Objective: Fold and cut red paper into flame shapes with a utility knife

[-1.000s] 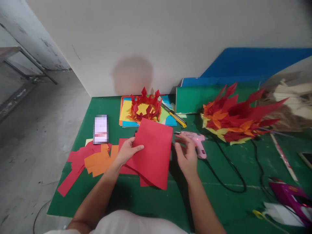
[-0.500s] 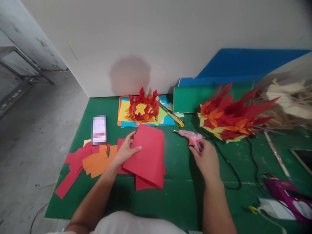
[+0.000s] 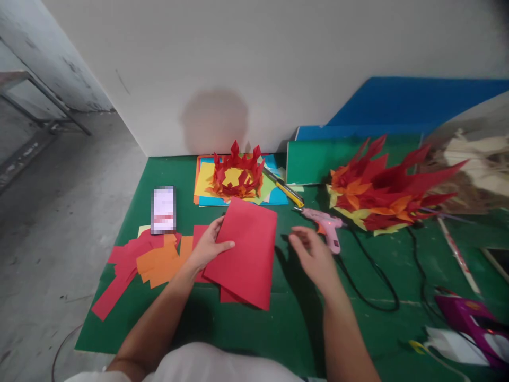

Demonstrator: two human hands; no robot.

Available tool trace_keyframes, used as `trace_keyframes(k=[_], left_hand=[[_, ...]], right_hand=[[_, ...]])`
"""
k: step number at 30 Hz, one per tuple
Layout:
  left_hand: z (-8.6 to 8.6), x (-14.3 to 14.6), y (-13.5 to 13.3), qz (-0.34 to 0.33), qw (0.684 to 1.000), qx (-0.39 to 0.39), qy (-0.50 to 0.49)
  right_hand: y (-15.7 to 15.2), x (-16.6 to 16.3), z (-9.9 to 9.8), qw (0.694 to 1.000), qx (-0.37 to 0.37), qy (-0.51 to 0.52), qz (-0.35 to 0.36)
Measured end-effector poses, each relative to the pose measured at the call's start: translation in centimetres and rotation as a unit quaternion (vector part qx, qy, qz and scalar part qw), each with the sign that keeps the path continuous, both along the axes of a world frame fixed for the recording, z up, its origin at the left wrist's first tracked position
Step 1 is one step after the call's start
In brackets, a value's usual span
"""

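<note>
A folded sheet of red paper (image 3: pixel 248 252) is held by its left edge in my left hand (image 3: pixel 210 246), thumb on top and fingers beneath. More red paper (image 3: pixel 230 295) lies under it on the green table. My right hand (image 3: pixel 312 254) hovers between the paper and a pink glue gun (image 3: pixel 326 225), its fingers loosely curled and apart with nothing between them. The glue gun lies on the table, nozzle pointing left and its black cord trailing right. Cut red strips (image 3: pixel 115 284) and orange pieces (image 3: pixel 159 262) are heaped left of my left hand.
A red paper crown (image 3: pixel 238 185) stands on coloured sheets (image 3: pixel 202 183) at the back, beside a yellow utility knife (image 3: pixel 290 193). To the right sits a larger flame-like paper headpiece (image 3: pixel 382 196). A phone (image 3: pixel 163 209) lies left; a purple device (image 3: pixel 469 323) is at the lower right.
My right hand has let go of the glue gun, leaving it on the table, and moved left toward the red paper. My left hand still holds the sheet, now tilted slightly differently.
</note>
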State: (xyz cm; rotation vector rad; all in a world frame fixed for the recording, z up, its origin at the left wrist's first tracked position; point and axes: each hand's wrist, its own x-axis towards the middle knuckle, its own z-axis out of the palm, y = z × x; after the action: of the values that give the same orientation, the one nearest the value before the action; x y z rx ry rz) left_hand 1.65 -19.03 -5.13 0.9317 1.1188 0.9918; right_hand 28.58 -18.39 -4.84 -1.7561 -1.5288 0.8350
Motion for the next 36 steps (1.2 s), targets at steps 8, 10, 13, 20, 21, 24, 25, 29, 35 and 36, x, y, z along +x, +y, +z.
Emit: trace_keyframes(k=[8, 10, 13, 20, 21, 24, 25, 29, 35, 36], left_hand=[[1.0, 0.8, -0.6, -0.022, 0.997, -0.025, -0.063], [1.0, 0.8, -0.6, -0.02, 0.999, -0.018, -0.035], [0.7, 0.9, -0.6, 0.012, 0.997, -0.015, 0.068], [0.4, 1.2, -0.7, -0.022, 0.985, 0.052, 0.162], [0.5, 1.2, -0.7, -0.022, 0.985, 0.062, 0.16], [0.4, 1.3, -0.7, -0.011, 0.984, 0.076, 0.164], [0.3, 1.4, -0.8, -0.006, 0.984, 0.075, 0.164], [-0.2, 1.4, -0.9, 0.012, 0.987, 0.075, 0.14], [-0.5, 1.5, -0.8, 0.042, 0.99, 0.086, 0.1], [-0.6, 1.6, -0.8, 0.049, 0.99, 0.088, 0.103]], right_hand=[[-0.7, -6.2, 0.5, 0.925, -0.158, 0.345, 0.019], [-0.5, -6.4, 0.6, 0.916, -0.137, 0.376, -0.013], [-0.2, -6.5, 0.5, 0.913, -0.111, 0.39, -0.049], [-0.4, -6.6, -0.5, 0.912, -0.103, 0.392, -0.062], [-0.4, -6.7, -0.6, 0.913, -0.1, 0.39, -0.065], [-0.5, -6.8, -0.7, 0.914, -0.094, 0.388, -0.069], [-0.5, -6.9, -0.7, 0.914, -0.094, 0.387, -0.069], [-0.6, -7.2, -0.5, 0.92, -0.098, 0.372, -0.071], [-0.7, -7.5, -0.4, 0.925, -0.107, 0.359, -0.062], [-0.7, -7.5, -0.5, 0.926, -0.105, 0.357, -0.061]])
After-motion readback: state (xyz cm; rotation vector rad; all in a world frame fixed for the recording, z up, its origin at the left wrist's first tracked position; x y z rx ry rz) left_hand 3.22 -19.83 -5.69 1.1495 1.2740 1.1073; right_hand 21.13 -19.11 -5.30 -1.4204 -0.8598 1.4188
